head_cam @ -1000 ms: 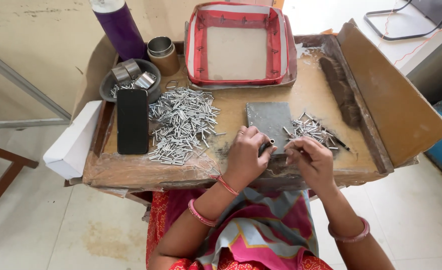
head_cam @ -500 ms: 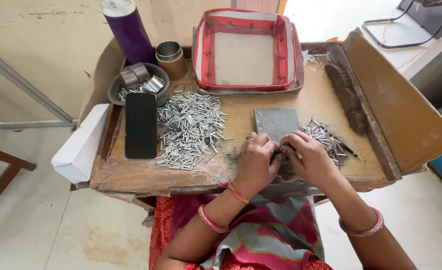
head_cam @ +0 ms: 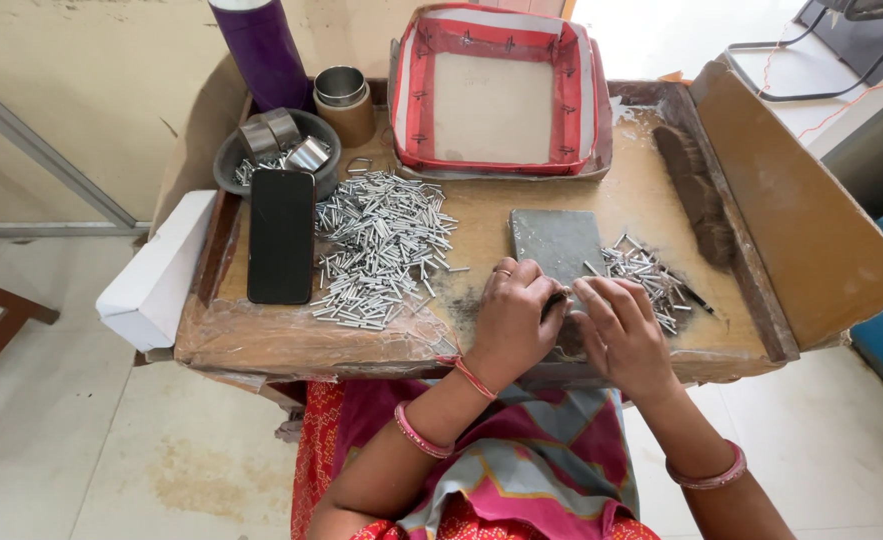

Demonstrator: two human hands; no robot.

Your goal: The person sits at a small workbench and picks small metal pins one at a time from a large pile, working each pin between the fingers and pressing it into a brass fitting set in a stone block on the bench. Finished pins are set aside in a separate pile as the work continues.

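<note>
Left hand (head_cam: 509,325) and right hand (head_cam: 621,335) meet at front edge of grey slab (head_cam: 558,244) on tray table (head_cam: 661,205), fingers pinched around small dark piece (head_cam: 555,300); exact hold unclear. Small pin heap (head_cam: 646,272) just right of slab, big pin pile (head_cam: 381,245) and black phone (head_cam: 280,235) left.

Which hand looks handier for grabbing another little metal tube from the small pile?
Probably the right hand: its fingers lie at the edge of the small pile. The left hand sits farther off, beside the grey slab, pinching something small I cannot make out.
</note>
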